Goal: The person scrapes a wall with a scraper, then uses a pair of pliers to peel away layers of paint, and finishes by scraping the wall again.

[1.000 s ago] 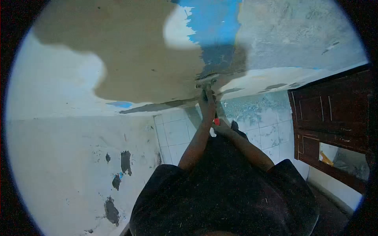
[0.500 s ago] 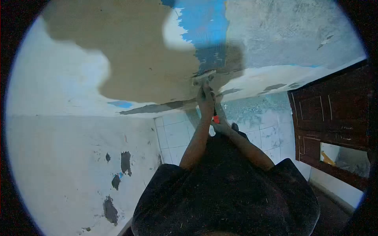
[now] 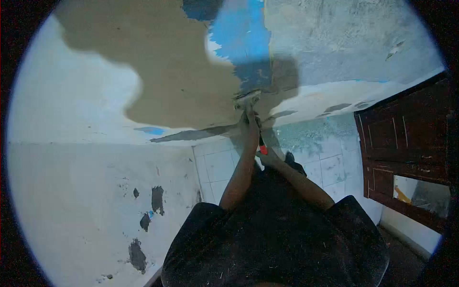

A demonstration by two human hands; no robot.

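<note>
Head: blue strip (image 3: 246,40) farther left above scraper (image 3: 247,99)

Dark panelled woodwork (image 3: 406,143) well right of the right hand (image 3: 271,157); tiled floor (image 3: 217,166) below; side wall (image 3: 95,191), dark-patched, left.

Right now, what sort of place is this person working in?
Probably an indoor room under renovation: it has a patchy white, grey and blue painted wall, pale, square, smudged floor tiles, and a dark brown, panelled, wooden-looking door or cabinet.
</note>
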